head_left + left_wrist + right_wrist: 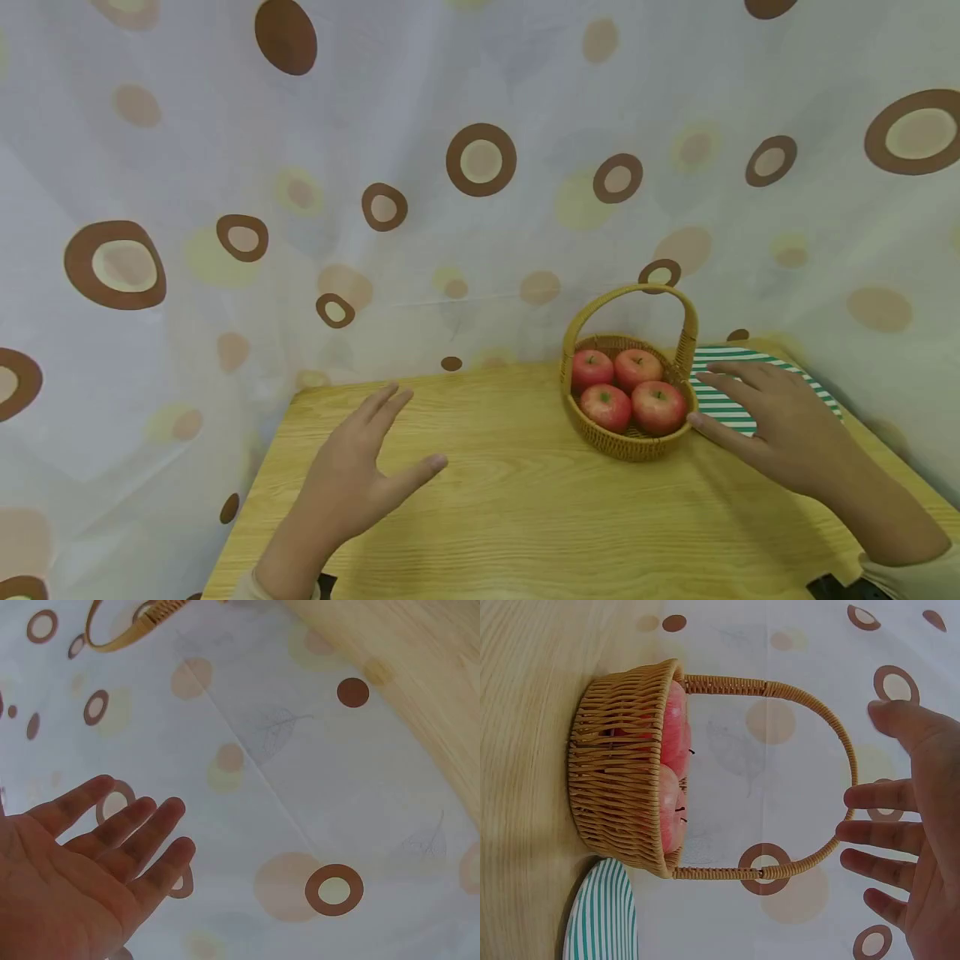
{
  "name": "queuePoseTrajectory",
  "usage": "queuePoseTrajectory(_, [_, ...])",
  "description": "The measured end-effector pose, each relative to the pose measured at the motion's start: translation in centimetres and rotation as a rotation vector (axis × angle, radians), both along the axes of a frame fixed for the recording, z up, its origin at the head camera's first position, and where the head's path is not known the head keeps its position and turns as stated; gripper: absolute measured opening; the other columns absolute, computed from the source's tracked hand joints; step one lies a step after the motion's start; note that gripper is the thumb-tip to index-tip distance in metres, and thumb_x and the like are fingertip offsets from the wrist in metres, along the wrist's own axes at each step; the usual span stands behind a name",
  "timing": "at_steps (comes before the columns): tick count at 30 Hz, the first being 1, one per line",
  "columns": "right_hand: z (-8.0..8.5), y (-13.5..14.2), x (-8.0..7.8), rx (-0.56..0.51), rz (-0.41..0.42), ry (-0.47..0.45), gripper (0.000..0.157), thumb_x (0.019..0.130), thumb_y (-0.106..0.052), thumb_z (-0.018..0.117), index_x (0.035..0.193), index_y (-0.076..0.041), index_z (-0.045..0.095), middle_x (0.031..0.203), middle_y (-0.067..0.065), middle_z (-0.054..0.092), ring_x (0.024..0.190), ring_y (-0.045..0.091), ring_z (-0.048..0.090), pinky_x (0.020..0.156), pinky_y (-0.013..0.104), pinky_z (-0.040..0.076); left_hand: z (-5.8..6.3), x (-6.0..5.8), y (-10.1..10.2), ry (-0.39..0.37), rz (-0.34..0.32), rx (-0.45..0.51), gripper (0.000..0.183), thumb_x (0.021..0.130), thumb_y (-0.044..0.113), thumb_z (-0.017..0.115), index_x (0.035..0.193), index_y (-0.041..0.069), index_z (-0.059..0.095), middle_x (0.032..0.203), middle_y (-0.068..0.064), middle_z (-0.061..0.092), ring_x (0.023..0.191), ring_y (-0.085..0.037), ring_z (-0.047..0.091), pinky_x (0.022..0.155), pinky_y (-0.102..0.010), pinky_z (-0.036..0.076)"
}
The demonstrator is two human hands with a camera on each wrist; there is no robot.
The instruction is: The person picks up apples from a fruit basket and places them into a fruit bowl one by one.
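Note:
A wicker basket (630,446) with an arched handle (810,705) stands on the wooden table, holding several red apples (659,407). My right hand (787,425) hovers in the air just to the right of the basket, fingers extended and thumb apart, with nothing in it. The right wrist view shows those fingers near the top of the handle, though contact cannot be told. Over the table's left part, my left hand (352,479) is raised with its fingers spread and holds nothing. In the left wrist view its palm (60,900) faces the camera.
A green-and-white striped oval mat or plate (723,408) lies at the table's back right, partly behind the basket and right hand. A white curtain (420,100) with brown circles hangs behind the table (487,500) and along its sides.

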State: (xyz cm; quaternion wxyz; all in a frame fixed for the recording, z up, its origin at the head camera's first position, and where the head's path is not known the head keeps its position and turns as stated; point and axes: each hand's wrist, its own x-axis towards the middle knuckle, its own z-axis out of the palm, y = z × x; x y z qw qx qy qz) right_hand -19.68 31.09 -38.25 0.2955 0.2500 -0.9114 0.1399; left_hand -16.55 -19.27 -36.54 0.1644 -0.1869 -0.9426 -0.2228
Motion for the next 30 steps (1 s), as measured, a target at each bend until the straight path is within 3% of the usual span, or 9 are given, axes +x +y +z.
queuePoseTrajectory(4, [-0.5,0.1,-0.4,0.001,0.03,0.065,0.061,0.077,-0.029,0.093,0.13,-0.006,0.074,0.126,0.016,0.074,0.114,0.043,0.069,0.094,0.062,0.051,-1.2,-0.1,0.7,0.053,-0.03,0.036,0.082,0.091,0.074,0.069,0.152,0.022,0.058,0.159,-0.003,0.055,0.139,-0.035,0.06,0.106,-0.06,0.055])
queuePoseTrajectory(11, [-1.7,0.1,-0.4,-0.004,0.027,0.013,0.064,0.079,-0.029,0.093,0.134,-0.005,0.069,0.129,0.017,0.072,0.117,0.042,0.067,0.093,0.061,0.052,-3.0,-0.2,1.9,0.126,-0.087,0.065,0.07,0.091,0.066,0.075,0.143,0.021,0.066,0.153,-0.001,0.061,0.133,-0.031,0.065,0.103,-0.053,0.058])
queuePoseTrajectory(16, [-2.4,0.1,-0.7,-0.01,0.029,0.055,0.062,0.078,-0.029,0.093,0.13,-0.004,0.072,0.127,0.017,0.074,0.115,0.043,0.069,0.094,0.062,0.051,-3.7,-0.4,2.9,0.174,-0.119,0.1,0.061,0.091,0.059,0.079,0.137,0.02,0.07,0.146,-0.001,0.065,0.128,-0.03,0.068,0.1,-0.053,0.059])
queuePoseTrajectory(30, [-4.9,-0.1,-1.3,-0.041,0.012,-0.019,0.053,0.087,-0.029,0.088,0.13,-0.004,0.071,0.129,0.017,0.072,0.115,0.043,0.068,0.093,0.063,0.053,-6.3,-1.4,7.1,0.094,-0.246,0.159,0.061,0.095,0.059,0.075,0.136,0.014,0.071,0.143,-0.002,0.066,0.132,-0.025,0.065,0.105,-0.048,0.059])
